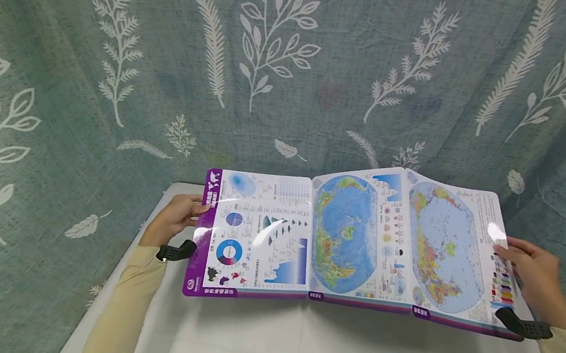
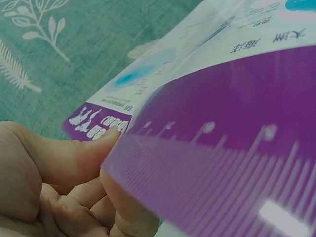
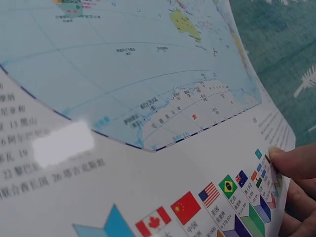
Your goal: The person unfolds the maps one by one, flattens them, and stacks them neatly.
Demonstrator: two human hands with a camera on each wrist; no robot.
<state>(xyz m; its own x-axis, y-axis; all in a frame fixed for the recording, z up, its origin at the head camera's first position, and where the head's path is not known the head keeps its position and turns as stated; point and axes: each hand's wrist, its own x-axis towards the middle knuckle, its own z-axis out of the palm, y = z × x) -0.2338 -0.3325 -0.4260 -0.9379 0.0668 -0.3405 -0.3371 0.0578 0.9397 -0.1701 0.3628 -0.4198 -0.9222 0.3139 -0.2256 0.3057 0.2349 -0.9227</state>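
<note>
A glossy fold-out world map is spread in three panels above the white table. Two panels show oval world maps; the left one carries charts and a purple border. My left hand pinches the purple left edge, thumb on the printed face and fingers behind, as the left wrist view shows with the hand at a ruler-marked border. At the opposite end my right hand pinches the right edge beside a column of flags. In the right wrist view its thumb presses the face, the other fingers curled behind.
White cloth covers the table beneath the map. A grey-green curtain with white leaf prints hangs behind and along the left side. Black straps sit at both wrists over pale yellow sleeves.
</note>
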